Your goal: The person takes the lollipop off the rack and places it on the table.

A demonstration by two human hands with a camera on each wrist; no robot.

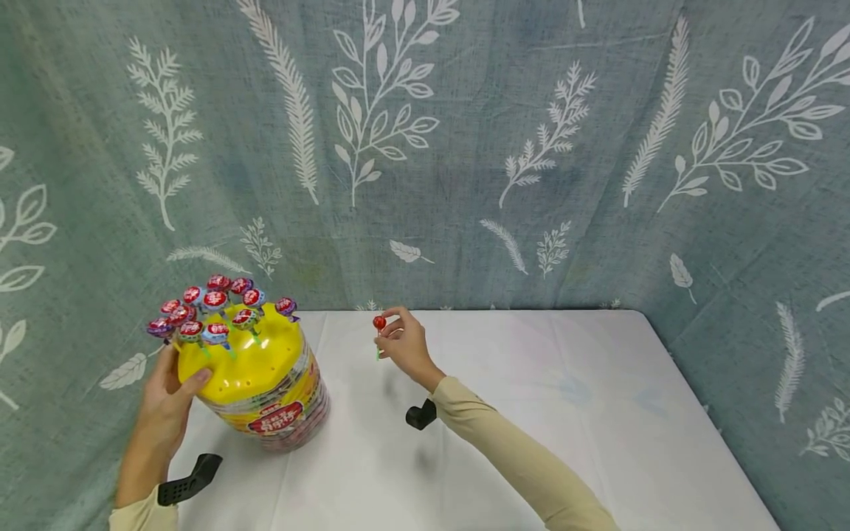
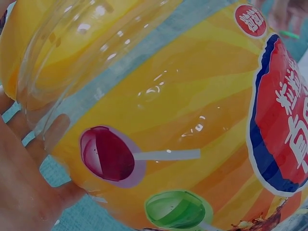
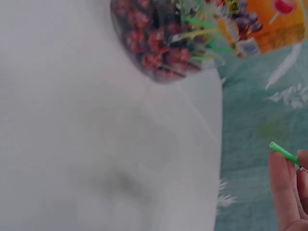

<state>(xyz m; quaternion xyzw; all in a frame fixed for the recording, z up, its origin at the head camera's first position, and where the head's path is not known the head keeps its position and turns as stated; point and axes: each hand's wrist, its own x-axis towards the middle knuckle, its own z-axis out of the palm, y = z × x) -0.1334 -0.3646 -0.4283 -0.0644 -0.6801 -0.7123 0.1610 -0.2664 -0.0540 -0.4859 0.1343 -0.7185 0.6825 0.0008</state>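
Left hand (image 1: 169, 402) grips the yellow-lidded lollipop tub (image 1: 265, 383) at the table's (image 1: 598, 413) near left, tilting and steadying it, while right hand (image 1: 406, 345) further right pinches one red lollipop (image 1: 379, 323) upright by its green stick.

Left hand (image 1: 166, 402) grips the lollipop jar (image 1: 265, 383) (yellow-lidded, tilted); right hand (image 1: 406, 345) pinches a red lollipop (image 1: 379, 323).
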